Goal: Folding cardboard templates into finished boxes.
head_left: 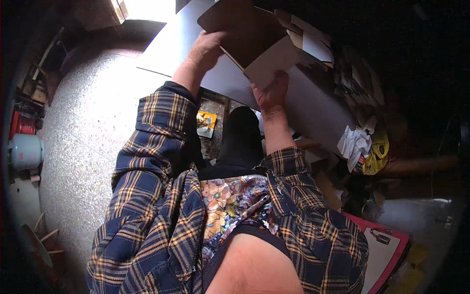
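A cardboard box (pixel 240 30) with raised flaps is between my hands over the pale tabletop. Its brown inside is in shadow, and a lighter flap (pixel 275 61) faces me. On the box's left side, my left hand (pixel 208 48) grips the edge, the fingers partly hidden behind the board. My right hand (pixel 273 92) is closed on the lower edge of the light flap, thumb on the near face and the other fingers mostly out of sight.
The pale tabletop (pixel 164 54) slants across in front of me. Stacked cardboard pieces (pixel 360 81) lie at the right, near crumpled white paper (pixel 355 142) and a yellow bag (pixel 377 153). A yellow packet (pixel 206 123) lies below the table edge. Speckled floor (pixel 83 127) extends leftward.
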The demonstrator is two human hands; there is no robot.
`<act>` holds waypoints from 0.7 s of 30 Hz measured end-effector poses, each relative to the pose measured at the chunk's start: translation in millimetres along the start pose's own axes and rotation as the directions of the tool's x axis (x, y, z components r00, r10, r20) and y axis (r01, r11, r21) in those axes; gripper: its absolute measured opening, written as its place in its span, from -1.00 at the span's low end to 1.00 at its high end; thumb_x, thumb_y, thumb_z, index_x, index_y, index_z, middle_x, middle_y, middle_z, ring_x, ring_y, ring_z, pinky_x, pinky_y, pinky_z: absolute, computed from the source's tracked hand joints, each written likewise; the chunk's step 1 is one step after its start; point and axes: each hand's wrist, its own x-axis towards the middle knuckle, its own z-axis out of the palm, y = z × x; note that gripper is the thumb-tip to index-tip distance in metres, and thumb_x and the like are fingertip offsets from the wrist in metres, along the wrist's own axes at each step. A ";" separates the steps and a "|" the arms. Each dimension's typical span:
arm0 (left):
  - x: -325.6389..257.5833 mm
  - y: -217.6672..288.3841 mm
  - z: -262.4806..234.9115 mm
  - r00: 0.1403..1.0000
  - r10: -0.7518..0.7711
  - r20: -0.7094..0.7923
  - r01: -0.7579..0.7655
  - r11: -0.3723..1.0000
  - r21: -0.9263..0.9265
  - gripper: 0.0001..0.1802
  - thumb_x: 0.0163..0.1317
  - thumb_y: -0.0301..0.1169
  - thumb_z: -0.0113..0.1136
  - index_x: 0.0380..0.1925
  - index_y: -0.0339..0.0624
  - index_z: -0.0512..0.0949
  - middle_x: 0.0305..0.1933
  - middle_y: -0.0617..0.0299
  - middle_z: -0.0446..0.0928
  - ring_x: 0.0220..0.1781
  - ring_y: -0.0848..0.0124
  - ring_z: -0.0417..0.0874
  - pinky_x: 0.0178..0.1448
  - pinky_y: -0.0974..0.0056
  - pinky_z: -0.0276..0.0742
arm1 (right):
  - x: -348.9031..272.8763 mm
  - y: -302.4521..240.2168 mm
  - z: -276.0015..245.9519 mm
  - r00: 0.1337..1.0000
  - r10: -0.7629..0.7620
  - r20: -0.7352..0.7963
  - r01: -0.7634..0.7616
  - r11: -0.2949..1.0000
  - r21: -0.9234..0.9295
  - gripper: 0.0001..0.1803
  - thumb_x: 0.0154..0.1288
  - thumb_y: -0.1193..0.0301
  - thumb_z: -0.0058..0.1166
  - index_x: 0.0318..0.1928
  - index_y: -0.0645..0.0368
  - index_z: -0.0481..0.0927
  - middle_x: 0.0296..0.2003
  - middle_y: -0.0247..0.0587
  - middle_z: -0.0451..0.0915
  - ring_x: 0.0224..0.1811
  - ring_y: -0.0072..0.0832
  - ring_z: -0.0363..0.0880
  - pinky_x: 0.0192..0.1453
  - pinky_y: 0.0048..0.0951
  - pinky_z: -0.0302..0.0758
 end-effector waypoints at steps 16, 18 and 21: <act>3.3 -24.4 6.0 0.874 -0.388 0.291 0.466 0.504 -0.727 -0.66 0.16 -0.42 0.08 -0.05 -0.26 0.48 -0.08 0.16 0.54 -0.06 0.37 0.52 0.07 0.27 0.38 | -6.4 -46.3 14.4 0.857 0.169 0.487 -0.023 0.956 -0.291 0.09 -0.15 0.15 0.30 0.39 -0.08 -0.05 0.33 -0.22 0.06 0.34 -0.29 0.07 0.21 -0.26 0.29; -1.6 -29.8 3.1 0.871 -0.377 0.317 0.479 0.502 -0.720 -0.64 0.16 -0.41 0.06 -0.02 -0.26 0.46 -0.05 0.15 0.53 -0.03 0.36 0.52 0.09 0.25 0.38 | -22.1 -60.6 34.2 0.907 0.280 0.316 -0.193 0.940 -0.281 -0.04 -0.24 0.40 0.22 0.30 0.15 0.13 0.14 -0.22 0.32 0.17 -0.39 0.30 0.24 -0.38 0.28; 1.8 -19.5 6.0 0.881 -0.368 0.298 0.442 0.412 -0.797 -0.68 0.17 -0.38 0.08 -0.08 -0.27 0.50 -0.14 0.17 0.56 -0.08 0.40 0.53 0.04 0.34 0.38 | -20.9 -56.0 26.6 0.882 0.343 0.322 -0.237 0.915 -0.326 -0.14 -0.20 0.47 0.21 0.24 0.14 0.21 0.08 -0.22 0.37 0.09 -0.42 0.38 0.17 -0.39 0.36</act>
